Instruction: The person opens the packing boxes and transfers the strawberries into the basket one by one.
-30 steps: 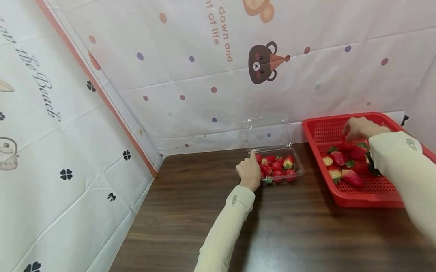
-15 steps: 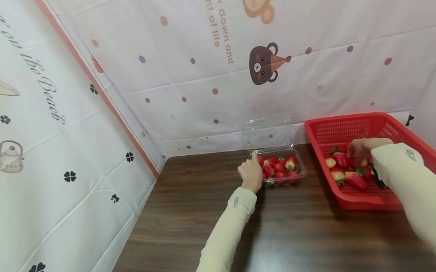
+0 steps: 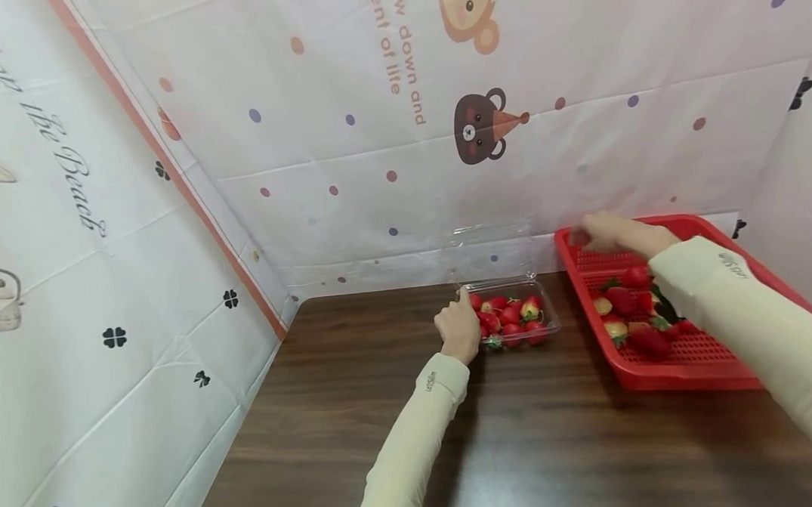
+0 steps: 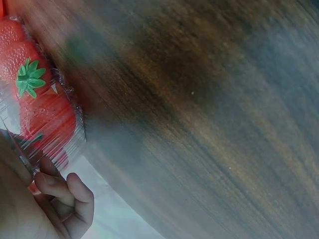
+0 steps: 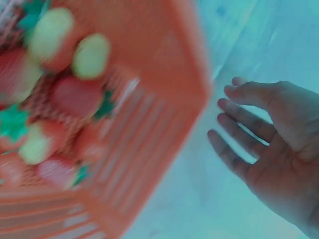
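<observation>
In the head view, my left hand (image 3: 460, 328) holds the left rim of a clear plastic clamshell box (image 3: 552, 319), its index finger stretched along the edge. Red strawberries (image 3: 509, 314) fill that box, and its clear lid (image 3: 493, 251) stands open behind. The left wrist view shows the curled fingers (image 4: 79, 196) against the box's edge. My right hand (image 3: 609, 233), blurred, hovers over the back left corner of a red basket (image 3: 677, 378). In the right wrist view that hand (image 5: 269, 144) has its fingers apart with nothing visible between them. More strawberries (image 3: 648, 339) lie in the basket.
The box and basket stand on a dark wooden table (image 3: 358, 407), close to its back edge. A printed white cloth (image 3: 347, 150) hangs behind and along the left side. The basket's raised wall (image 5: 139, 149) lies beside the right hand.
My right hand went down among the strawberries in the basket, then rose and moved left to its back left corner. My left hand stays at the box. The head view has shifted slightly.
</observation>
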### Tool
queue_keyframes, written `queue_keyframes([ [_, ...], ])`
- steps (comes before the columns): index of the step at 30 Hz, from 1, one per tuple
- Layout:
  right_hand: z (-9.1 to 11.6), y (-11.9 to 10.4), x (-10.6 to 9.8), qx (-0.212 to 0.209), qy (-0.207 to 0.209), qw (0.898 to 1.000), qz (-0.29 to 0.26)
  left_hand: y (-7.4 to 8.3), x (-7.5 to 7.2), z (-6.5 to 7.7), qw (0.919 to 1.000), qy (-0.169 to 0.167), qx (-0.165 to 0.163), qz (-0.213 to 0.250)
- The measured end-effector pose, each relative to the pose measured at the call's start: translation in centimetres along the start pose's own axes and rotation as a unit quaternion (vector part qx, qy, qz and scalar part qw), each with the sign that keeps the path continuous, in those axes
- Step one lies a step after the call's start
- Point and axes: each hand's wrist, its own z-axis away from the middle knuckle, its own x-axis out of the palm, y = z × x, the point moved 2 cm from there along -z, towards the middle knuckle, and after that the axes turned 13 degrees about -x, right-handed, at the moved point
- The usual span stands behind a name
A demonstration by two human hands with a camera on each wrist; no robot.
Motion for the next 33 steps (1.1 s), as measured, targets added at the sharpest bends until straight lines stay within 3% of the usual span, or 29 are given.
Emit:
queue_keyframes([
  [5,-4.6,-3.9,0.6,-0.058,-0.005,0.998,0.001,-0.7,0.0,-0.5,1.0000,0.001,-0.006,-0.006],
  [10,-6.9,-6.5,2.6,-0.070,-0.067,0.995,0.002,-0.6,0.1,-0.6,0.9999,-0.007,0.000,-0.007],
  [15,-8.3,-7.9,5.4,-0.034,-0.150,0.988,-0.013,-0.3,0.1,-0.6,1.0000,-0.006,0.003,0.003],
  [21,-9.1,-8.6,7.8,0.045,-0.227,0.973,-0.016,-0.4,0.0,-0.5,0.9999,-0.002,0.000,0.010],
  [30,-9.1,-8.0,9.9,0.088,-0.206,0.974,-0.037,0.1,0.4,-0.2,0.9999,-0.010,0.001,0.004],
  [33,-9.5,-7.9,10.2,0.070,-0.205,0.976,-0.006,-0.1,0.3,-0.4,1.0000,-0.006,0.000,0.006],
])
